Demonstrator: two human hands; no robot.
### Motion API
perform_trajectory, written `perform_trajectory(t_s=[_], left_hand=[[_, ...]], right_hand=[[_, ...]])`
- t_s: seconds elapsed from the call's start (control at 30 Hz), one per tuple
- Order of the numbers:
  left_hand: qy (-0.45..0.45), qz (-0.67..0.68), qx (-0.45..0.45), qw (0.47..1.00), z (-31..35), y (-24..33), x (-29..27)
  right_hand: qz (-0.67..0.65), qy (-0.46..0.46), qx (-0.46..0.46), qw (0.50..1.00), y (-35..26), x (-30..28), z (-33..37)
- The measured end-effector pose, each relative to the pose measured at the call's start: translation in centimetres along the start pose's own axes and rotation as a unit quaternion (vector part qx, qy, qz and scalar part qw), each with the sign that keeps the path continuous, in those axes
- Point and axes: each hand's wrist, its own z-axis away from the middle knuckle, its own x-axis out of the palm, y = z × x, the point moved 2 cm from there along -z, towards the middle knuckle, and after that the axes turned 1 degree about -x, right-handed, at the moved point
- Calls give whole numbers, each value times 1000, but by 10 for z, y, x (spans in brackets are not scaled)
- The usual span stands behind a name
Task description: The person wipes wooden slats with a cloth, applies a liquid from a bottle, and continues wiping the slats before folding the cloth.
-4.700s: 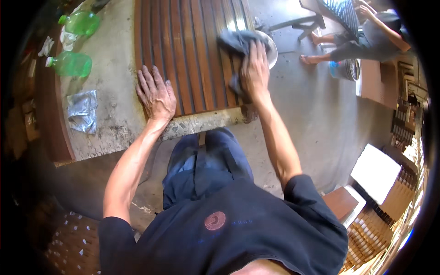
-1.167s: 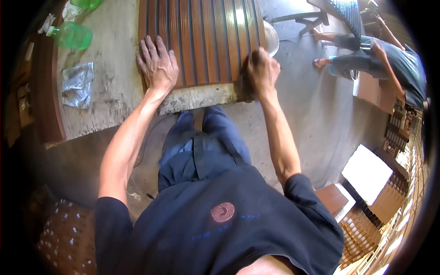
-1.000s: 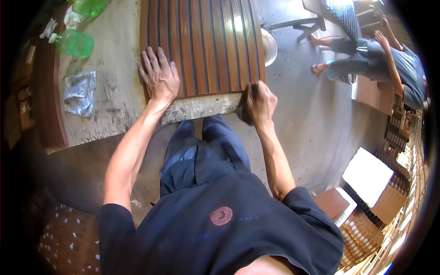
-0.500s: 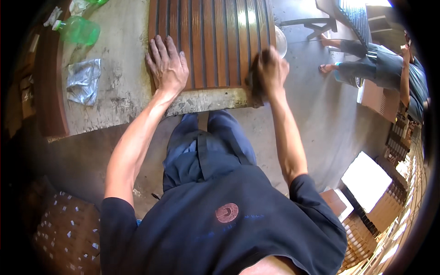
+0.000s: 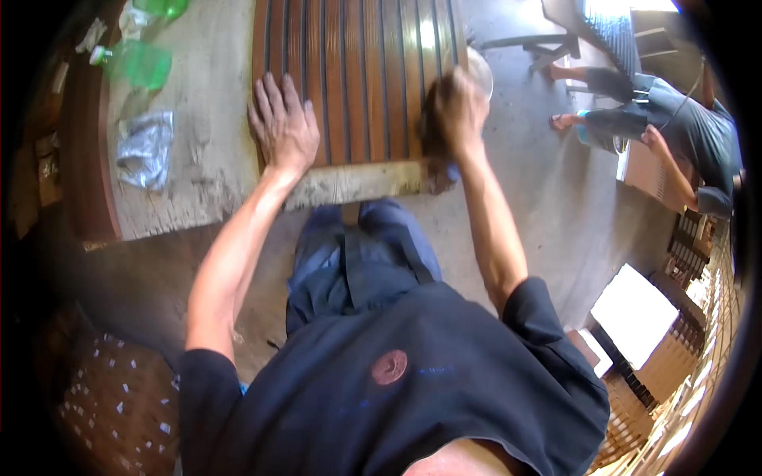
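A brown slatted wood panel (image 5: 355, 95) with dark grooves between its strips lies on a worn, pale-topped table (image 5: 208, 135). My left hand (image 5: 284, 131) rests flat on the panel's left edge near its front end, fingers stretched out and holding nothing. At the right edge, my right hand (image 5: 467, 111) is closed round a dark rag (image 5: 432, 135), which hangs down past the panel's front corner. Motion smears the rag and the fingers on it. Just beyond that hand, a pale round container (image 5: 481, 73) shows in part.
Left on the table are a green plastic bottle (image 5: 143, 65), a second green bottle at the top edge and a crumpled silvery plastic bag (image 5: 145, 149). Another person (image 5: 675, 111) sits at the right. Cardboard boxes (image 5: 671, 357) stand at lower right; a speckled brown stack (image 5: 119, 404) is at lower left.
My right hand has shifted slightly along the panel's right edge with the rag. My left hand stays flat on the panel. The other person's arm has swung lower. The whole view has shifted a little.
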Motion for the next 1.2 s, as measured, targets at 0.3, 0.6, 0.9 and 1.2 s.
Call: perform_trajectory(t_s=[0.3, 0.6, 0.9, 1.2], left_hand=[[-7, -11, -10, 1000, 14, -1, -11], [1, -12, -19, 1000, 10, 5, -7], [0, -10, -7, 1000, 3, 8, -4], [-3, 4, 1, 1000, 12, 9, 0]], right_hand=[[-35, 22, 1, 999, 1, 9, -3], [-198, -92, 19, 976, -32, -42, 161], [-124, -24, 20, 992, -65, -34, 98], [-57, 31, 8, 998, -38, -4, 54]])
